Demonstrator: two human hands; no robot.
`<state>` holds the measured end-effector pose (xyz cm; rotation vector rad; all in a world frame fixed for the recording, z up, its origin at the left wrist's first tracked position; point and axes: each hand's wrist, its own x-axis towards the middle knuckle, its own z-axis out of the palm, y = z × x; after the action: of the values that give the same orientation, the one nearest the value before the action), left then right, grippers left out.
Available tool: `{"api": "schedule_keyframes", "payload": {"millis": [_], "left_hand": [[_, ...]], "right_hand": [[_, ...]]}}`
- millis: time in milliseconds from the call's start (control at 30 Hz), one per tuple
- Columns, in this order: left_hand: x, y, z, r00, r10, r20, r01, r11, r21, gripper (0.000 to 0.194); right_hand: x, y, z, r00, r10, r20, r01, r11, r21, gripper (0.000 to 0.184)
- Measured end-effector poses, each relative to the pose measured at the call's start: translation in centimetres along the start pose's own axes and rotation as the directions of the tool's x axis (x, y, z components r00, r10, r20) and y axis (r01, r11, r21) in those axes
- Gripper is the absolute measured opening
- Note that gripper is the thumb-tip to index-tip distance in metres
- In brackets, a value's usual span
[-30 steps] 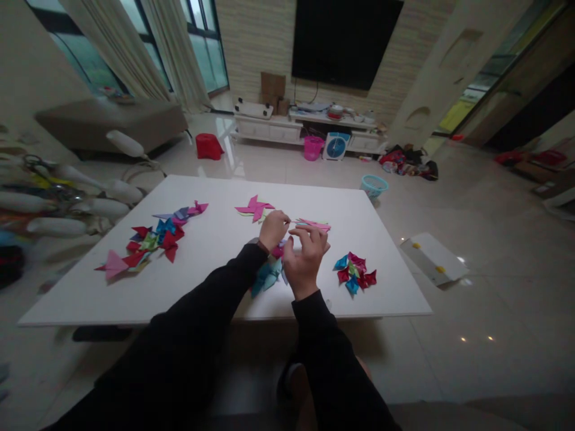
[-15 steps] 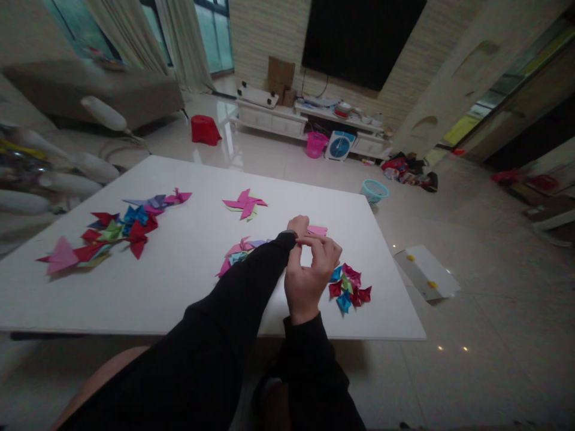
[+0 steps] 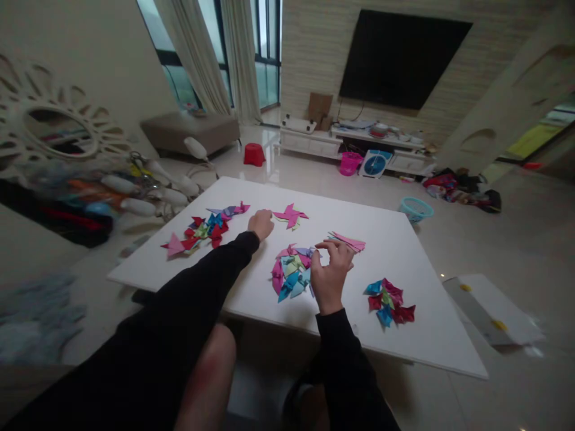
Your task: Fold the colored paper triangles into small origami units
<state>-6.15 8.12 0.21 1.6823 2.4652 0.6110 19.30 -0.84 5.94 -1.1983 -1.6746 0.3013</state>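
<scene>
My left hand (image 3: 261,225) reaches over the white table between a heap of folded paper cranes (image 3: 200,231) and a pink and green paper pinwheel (image 3: 291,216). Its fingers curl closed, tips turned away, so whatever they may hold is hidden. Closer to me, my right hand (image 3: 332,272) hovers at the right side of a second cluster of paper cranes (image 3: 290,276). Thumb and forefinger curve with a small gap, and nothing shows between them. Just beyond it lies a fan of pink paper strips (image 3: 348,241).
A smaller group of red, blue and green folded papers (image 3: 392,302) lies on the right of the white table (image 3: 431,335). On the floor past the table stand a light-blue basket (image 3: 416,209), a pink bin (image 3: 350,163) and a red stool (image 3: 254,154).
My left hand has moved left, from beside the pink strips to between the left crane heap and the pinwheel. The arms have uncrossed, and the view has swung left.
</scene>
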Motion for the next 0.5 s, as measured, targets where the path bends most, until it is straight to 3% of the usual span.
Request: {"api": "schedule_keyframes", "payload": {"millis": [133,200,267,367,500], "left_hand": [[-2.4,-9.4,-3.4,0.976,-0.197,-0.094,0.206,0.974,0.092,0.039],[-3.1,-13.2,-4.3,0.96,-0.268,-0.084,0.279,0.945,0.173,0.041],[-3.5,-16.2,-4.8,0.962,-0.274,-0.023,0.272,0.935,0.229,0.042],[-3.7,-18.8,-5.1,0.968,-0.248,0.046,0.229,0.94,0.252,0.038],[-4.0,-19.8,-4.7,0.97,-0.229,0.076,0.202,0.943,0.263,0.029]], "right_hand": [[-0.6,-1.1,0.8,0.999,-0.029,0.037,0.029,1.0,0.0,0.01],[-0.7,-1.6,1.2,0.998,-0.036,0.057,0.037,0.999,-0.004,0.01],[-0.8,-2.0,1.6,0.996,-0.043,0.073,0.044,0.999,-0.01,0.011],[-0.9,-2.4,2.3,0.995,-0.053,0.09,0.056,0.998,-0.023,0.011],[-1.1,-2.7,3.2,0.993,-0.051,0.106,0.056,0.997,-0.05,0.012]]}}
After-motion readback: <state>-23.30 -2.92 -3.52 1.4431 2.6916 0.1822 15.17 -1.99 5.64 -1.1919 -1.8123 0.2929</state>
